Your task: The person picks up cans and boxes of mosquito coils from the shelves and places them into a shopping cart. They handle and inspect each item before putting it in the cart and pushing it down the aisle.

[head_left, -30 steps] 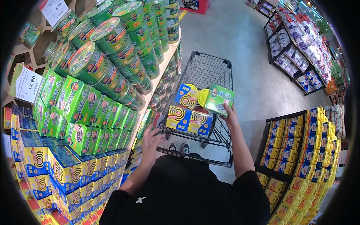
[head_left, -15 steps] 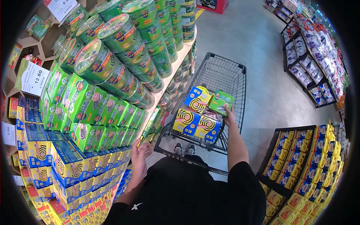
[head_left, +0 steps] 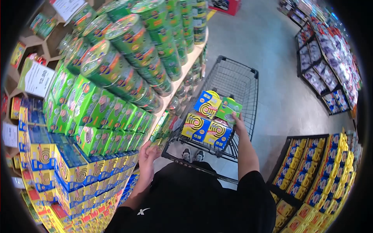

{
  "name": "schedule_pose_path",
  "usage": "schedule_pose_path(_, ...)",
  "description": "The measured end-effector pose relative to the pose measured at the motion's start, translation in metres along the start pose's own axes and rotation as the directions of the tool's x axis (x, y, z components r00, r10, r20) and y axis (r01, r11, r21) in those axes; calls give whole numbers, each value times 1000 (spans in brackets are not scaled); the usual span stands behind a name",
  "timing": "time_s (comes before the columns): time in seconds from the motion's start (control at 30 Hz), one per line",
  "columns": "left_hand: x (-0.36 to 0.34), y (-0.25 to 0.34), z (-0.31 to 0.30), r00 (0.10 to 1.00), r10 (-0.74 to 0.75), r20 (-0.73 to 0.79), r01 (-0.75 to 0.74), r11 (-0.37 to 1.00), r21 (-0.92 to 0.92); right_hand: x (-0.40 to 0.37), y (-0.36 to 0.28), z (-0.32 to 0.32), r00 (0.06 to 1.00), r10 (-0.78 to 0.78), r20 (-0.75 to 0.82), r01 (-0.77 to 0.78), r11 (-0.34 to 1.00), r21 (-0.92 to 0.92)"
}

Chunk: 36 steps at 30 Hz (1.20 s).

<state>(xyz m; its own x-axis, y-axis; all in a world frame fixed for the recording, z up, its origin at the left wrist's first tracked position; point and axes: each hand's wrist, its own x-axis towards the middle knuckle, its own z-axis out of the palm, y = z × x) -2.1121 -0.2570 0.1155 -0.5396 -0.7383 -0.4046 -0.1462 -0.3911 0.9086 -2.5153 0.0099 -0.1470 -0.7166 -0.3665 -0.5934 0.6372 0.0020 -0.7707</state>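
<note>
My right hand grips the right side of a green box in the shopping cart. Beside and below that box lie a yellow-and-blue box and two more, one at the left and one at the right, all with spiral prints. Near the shelf edge is my left hand, fingers curled a little and apart, with nothing visible in it. It is close to the cart's handle side and to the stacked boxes.
Green canisters, green boxes and yellow-and-blue boxes are stacked on the left shelf. Price signs hang at the far left. Yellow packs fill a rack at the lower right; another rack stands beyond.
The view has shifted slightly, so the shelves and cart sit a little further right and lower. My right hand is still on the green box, which looks slightly closer to the yellow-and-blue box.
</note>
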Motion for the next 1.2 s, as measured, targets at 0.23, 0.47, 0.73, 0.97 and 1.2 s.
schedule_pose_path(0.23,0,76,-9,657,736,-165,-636,658,403,3,-50,66,684,-600,-416,341,766,-544)
schedule_pose_path(0.47,31,151,-34,335,895,-295,-724,444,528,-188,-155,355,629,-591,505,705,707,-51)
schedule_pose_path(0.73,71,204,-50,679,573,-459,-622,781,54,-237,-138,497,381,-530,757,800,599,17)
schedule_pose_path(0.97,44,174,-52,669,596,-444,-699,707,-106,-313,-124,455,328,-657,679,797,578,174)
schedule_pose_path(1.2,-32,147,0,564,714,-414,-826,488,-283,-351,-108,348,210,-758,617,823,478,307)
